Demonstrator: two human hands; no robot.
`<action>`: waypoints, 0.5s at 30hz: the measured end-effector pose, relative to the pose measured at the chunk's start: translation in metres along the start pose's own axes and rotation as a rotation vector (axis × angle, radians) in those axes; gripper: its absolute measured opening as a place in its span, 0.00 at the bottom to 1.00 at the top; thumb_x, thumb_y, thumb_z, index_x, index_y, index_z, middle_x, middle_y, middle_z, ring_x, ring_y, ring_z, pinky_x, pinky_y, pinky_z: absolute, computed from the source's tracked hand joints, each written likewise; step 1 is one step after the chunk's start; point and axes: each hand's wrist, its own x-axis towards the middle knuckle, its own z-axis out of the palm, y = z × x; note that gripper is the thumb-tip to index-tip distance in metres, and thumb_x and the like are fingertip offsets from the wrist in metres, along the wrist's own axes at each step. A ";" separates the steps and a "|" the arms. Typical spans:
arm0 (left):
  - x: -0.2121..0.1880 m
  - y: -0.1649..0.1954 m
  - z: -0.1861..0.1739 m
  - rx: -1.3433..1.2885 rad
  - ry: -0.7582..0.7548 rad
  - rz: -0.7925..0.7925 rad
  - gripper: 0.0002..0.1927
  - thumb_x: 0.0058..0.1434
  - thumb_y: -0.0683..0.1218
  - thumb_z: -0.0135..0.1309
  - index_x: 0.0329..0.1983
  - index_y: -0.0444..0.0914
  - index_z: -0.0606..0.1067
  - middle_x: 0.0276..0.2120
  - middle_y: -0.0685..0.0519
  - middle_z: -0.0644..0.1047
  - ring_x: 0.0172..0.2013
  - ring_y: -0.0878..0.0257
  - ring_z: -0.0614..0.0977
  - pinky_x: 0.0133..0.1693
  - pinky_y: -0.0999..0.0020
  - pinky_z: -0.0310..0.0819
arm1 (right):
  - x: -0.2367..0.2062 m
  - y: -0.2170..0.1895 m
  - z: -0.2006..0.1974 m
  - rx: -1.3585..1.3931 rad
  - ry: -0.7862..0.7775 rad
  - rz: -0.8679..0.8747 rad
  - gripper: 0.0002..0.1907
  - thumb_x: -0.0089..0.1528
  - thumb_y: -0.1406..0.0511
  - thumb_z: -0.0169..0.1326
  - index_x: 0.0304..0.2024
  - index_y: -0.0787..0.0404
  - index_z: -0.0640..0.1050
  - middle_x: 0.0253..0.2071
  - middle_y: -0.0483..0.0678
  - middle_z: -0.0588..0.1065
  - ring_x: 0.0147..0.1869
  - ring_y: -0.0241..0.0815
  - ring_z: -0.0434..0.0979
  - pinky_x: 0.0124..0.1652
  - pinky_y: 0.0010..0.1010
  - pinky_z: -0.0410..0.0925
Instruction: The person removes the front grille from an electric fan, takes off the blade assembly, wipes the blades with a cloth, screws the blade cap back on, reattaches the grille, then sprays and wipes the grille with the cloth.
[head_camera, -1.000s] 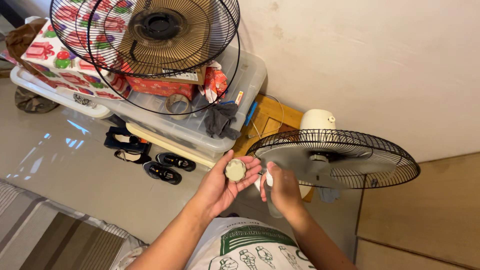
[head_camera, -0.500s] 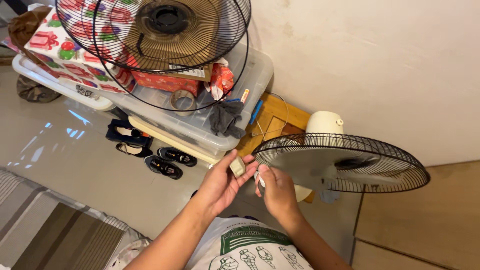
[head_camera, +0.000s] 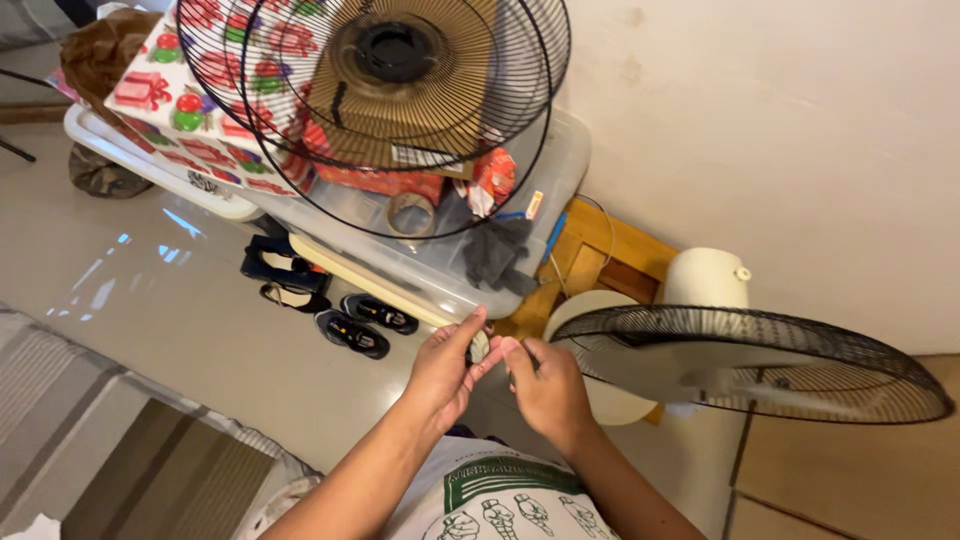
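The left hand (head_camera: 440, 375) pinched a small pale round cap (head_camera: 479, 346) between thumb and fingertips, held in front of the body above the floor (head_camera: 170, 310). The right hand (head_camera: 548, 390) was curled closed beside it, fingertips touching the cap. A fan (head_camera: 740, 360) lay just to the right. Fan grilles (head_camera: 400, 90) leaned on a clear bin (head_camera: 420, 260), with shoes (head_camera: 352, 328) below.

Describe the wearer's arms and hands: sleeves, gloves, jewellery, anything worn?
Both forearms are bare, with no sleeves in view. The left hand and right hand are ungloved; no rings, watch or wristband visible. Below the arms shows a white shirt with a dark green printed graphic of small hand figures.
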 end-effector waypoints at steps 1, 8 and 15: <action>0.005 0.004 -0.005 0.011 0.014 -0.005 0.11 0.65 0.48 0.58 0.38 0.35 0.73 0.35 0.51 0.76 0.36 0.62 0.82 0.43 0.66 0.83 | 0.005 0.003 0.005 0.045 -0.002 0.010 0.20 0.66 0.54 0.53 0.28 0.63 0.77 0.21 0.42 0.72 0.24 0.30 0.72 0.25 0.28 0.70; 0.032 0.041 -0.048 0.094 0.056 -0.038 0.09 0.68 0.49 0.53 0.41 0.38 0.73 0.38 0.51 0.75 0.39 0.61 0.80 0.46 0.65 0.81 | 0.074 0.026 0.040 0.159 0.137 -0.004 0.15 0.61 0.57 0.57 0.32 0.62 0.78 0.22 0.41 0.75 0.25 0.33 0.71 0.27 0.27 0.64; 0.035 0.064 -0.081 0.141 0.062 -0.072 0.09 0.68 0.48 0.51 0.42 0.38 0.74 0.39 0.52 0.76 0.41 0.61 0.79 0.46 0.62 0.81 | 0.140 0.020 0.084 -0.020 0.320 -0.156 0.18 0.68 0.52 0.53 0.39 0.61 0.79 0.31 0.45 0.76 0.36 0.37 0.74 0.39 0.31 0.67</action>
